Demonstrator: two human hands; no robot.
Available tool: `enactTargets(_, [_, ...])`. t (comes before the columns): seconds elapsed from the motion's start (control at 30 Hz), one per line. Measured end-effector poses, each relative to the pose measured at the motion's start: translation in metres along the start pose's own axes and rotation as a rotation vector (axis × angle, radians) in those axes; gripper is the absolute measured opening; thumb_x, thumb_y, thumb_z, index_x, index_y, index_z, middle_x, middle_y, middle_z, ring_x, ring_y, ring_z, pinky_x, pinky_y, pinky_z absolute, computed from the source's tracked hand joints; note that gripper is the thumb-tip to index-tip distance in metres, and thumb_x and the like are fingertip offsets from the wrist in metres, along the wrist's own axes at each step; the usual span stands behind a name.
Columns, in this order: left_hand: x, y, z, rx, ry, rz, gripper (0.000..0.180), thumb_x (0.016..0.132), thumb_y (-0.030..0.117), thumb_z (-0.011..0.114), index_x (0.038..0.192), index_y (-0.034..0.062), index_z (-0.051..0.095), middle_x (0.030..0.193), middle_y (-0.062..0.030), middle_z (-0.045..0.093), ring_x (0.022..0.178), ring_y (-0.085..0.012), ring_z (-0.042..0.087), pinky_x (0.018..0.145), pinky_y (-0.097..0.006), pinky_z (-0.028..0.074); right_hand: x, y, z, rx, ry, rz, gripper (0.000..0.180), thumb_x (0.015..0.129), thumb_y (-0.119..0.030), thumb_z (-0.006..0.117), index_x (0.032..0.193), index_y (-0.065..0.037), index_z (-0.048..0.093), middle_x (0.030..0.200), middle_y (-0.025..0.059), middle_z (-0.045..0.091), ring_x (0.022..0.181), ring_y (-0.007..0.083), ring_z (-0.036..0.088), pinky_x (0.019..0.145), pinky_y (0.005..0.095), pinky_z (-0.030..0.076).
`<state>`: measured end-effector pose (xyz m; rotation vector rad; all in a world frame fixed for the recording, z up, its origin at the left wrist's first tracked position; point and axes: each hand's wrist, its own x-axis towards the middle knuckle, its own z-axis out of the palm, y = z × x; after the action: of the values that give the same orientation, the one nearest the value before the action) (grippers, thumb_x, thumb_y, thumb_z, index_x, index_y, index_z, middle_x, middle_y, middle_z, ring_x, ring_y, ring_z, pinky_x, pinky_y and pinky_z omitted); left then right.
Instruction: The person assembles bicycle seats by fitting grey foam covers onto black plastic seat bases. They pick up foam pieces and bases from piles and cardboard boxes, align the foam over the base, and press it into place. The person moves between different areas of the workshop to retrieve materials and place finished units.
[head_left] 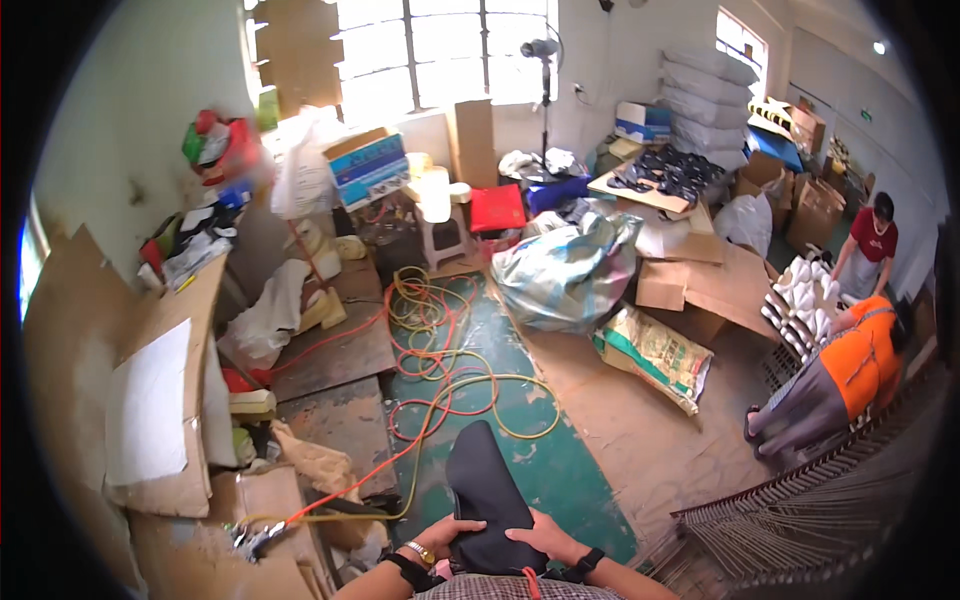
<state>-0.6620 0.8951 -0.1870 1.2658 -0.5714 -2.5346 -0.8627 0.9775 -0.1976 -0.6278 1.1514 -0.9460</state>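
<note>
Low in front of me, I hold a black, smooth, long curved piece (487, 480) whose exact kind I cannot make out. Its rounded upper end points away from me. My left hand (446, 534) grips its lower left side, thumb lying on top. On the lower right side my right hand (546, 537) closes round it the same way, thumb on the surface. The fingers of both hands are mostly hidden beneath the piece. To the left, a metal spray-gun-like tool (258, 540) lies on cardboard at the end of an orange hose (345, 490).
Orange and yellow hoses (430, 330) coil over the green floor (570, 470). A green-and-white sack (655, 358) and a large striped bag (565, 270) lie beyond. Two people (865, 350) bend over white pieces at right, near a rack (800, 500). Cardboard (195, 420) stands at left.
</note>
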Motion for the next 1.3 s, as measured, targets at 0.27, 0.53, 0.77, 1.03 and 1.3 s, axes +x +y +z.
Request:
enactTargets(0.27, [0.203, 0.163, 0.009, 0.132, -0.147, -0.154, 0.045, 0.076, 0.000, 0.066, 0.119, -0.0019, 0.052, 0.110, -0.0146, 0.062, 0.094, -0.0257, 0.063, 0.086, -0.038, 0.052, 0.169, -0.111, -0.099, -0.084, 0.191, 0.057, 0.052, 0.075, -0.013, 0.071, 0.119, 0.004, 0.049, 0.105, 0.0120, 0.061, 0.091, 0.0170, 0.060, 0.079, 0.0289, 0.051])
enactTargets(0.53, [0.312, 0.363, 0.069, 0.219, -0.201, 0.063, 0.049, 0.076, -0.001, 0.066, 0.123, -0.0016, 0.048, 0.112, -0.0113, 0.060, 0.101, -0.0230, 0.059, 0.091, -0.036, 0.047, 0.287, -0.255, -0.181, -0.036, 0.005, -0.046, 0.066, 0.076, -0.015, 0.072, 0.130, 0.002, 0.038, 0.120, 0.0123, 0.052, 0.106, 0.0175, 0.053, 0.091, 0.0303, 0.045])
enactTargets(0.77, [0.421, 0.522, 0.099, 0.348, 0.003, 0.044, 0.048, 0.076, 0.000, 0.067, 0.120, -0.0024, 0.050, 0.111, -0.0107, 0.061, 0.096, -0.0212, 0.060, 0.086, -0.035, 0.049, 0.466, -0.346, -0.266, 0.254, -0.091, 0.115, 0.059, 0.075, -0.005, 0.068, 0.128, 0.002, 0.041, 0.116, 0.0122, 0.055, 0.104, 0.0196, 0.054, 0.092, 0.0321, 0.044])
enactTargets(1.03, [0.462, 0.667, 0.111, 0.152, 0.212, 0.399, 0.046, 0.074, 0.002, 0.070, 0.117, -0.0022, 0.053, 0.108, -0.0096, 0.061, 0.093, -0.0194, 0.060, 0.085, -0.033, 0.048, 0.635, -0.499, -0.292, 0.020, -0.305, 0.073, 0.059, 0.078, -0.005, 0.063, 0.131, 0.002, 0.038, 0.118, 0.0123, 0.053, 0.103, 0.0159, 0.053, 0.089, 0.0274, 0.044])
enactTargets(1.3, [0.531, 0.787, 0.055, 0.041, 0.291, 0.334, 0.057, 0.072, -0.001, 0.069, 0.124, -0.0017, 0.046, 0.116, -0.0117, 0.057, 0.102, -0.0217, 0.056, 0.091, -0.034, 0.045, 0.787, -0.563, -0.284, 0.050, -0.410, 0.157, 0.061, 0.078, -0.002, 0.063, 0.132, 0.001, 0.037, 0.122, 0.0107, 0.051, 0.108, 0.0167, 0.051, 0.093, 0.0281, 0.042])
